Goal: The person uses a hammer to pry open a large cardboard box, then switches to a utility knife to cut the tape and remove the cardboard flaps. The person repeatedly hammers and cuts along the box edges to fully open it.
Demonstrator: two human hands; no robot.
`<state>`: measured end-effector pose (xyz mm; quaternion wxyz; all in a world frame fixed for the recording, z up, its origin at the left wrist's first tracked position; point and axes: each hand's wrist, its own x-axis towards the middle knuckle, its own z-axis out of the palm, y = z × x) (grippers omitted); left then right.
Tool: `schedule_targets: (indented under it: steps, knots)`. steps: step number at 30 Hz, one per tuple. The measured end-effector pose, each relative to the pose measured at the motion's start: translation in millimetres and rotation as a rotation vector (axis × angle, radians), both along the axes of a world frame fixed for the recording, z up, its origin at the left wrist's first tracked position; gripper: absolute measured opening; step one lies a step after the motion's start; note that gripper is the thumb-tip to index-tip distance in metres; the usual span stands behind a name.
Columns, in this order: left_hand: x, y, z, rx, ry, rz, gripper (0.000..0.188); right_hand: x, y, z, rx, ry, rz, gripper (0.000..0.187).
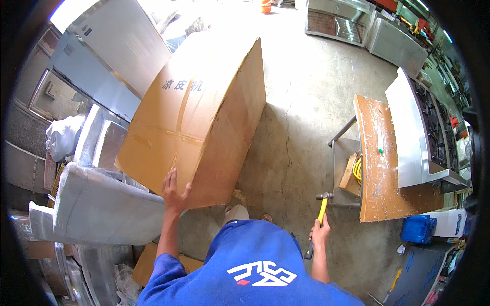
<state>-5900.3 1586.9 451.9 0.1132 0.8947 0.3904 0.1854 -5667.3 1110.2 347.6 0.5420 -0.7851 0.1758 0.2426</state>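
Note:
My left hand (175,193) lies against the near part of a large brown cardboard box (153,130), its fingers spread. Tape runs along the seams of the box, and dark printing marks its top. In my right hand (319,232), fingers wrapped round the handle, is a hammer (323,207) with a yellow shaft and a dark metal head. The head points up and away from me, and the black handle end shows below my fist. The hammer is held apart from the box, over the concrete floor.
At right a worn wooden tabletop (375,168) bears a steel gas stove (408,148); a yellow coiled hose (358,170) sits beneath. A blue jerrycan (418,228) stands nearby. Tall steel cabinets (117,43) and a plastic-wrapped panel (107,206) crowd the left. A glass-fronted unit (339,20) stands far off.

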Motion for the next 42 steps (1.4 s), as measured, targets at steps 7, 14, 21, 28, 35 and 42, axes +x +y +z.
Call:
schedule_targets:
  steps: [7,14,21,28,35,42]
  knots:
    - [86.7,-6.1,-2.1,0.030,0.077,-0.109,0.070,46.4,52.6,14.9,0.056,0.042,0.123,0.059]
    - [248.5,83.7,-6.9,-0.005,0.074,-0.262,0.067,86.3,90.8,20.5,0.048,0.012,0.103,0.058]
    - [350.0,183.2,-54.0,0.155,0.313,-0.276,0.067,131.2,110.8,21.4,-0.032,0.042,-0.030,0.058]
    - [363.2,189.2,-50.7,0.097,0.186,-0.285,0.061,190.7,144.4,15.2,0.018,0.010,-0.170,0.058]
    - [369.2,179.5,-33.1,0.261,-0.023,-0.082,0.064,282.8,149.5,6.3,0.038,0.048,-0.104,0.057]
    - [401.2,181.0,-46.5,0.045,0.457,0.000,0.114,395.8,152.0,0.2,0.062,0.057,0.084,0.058]
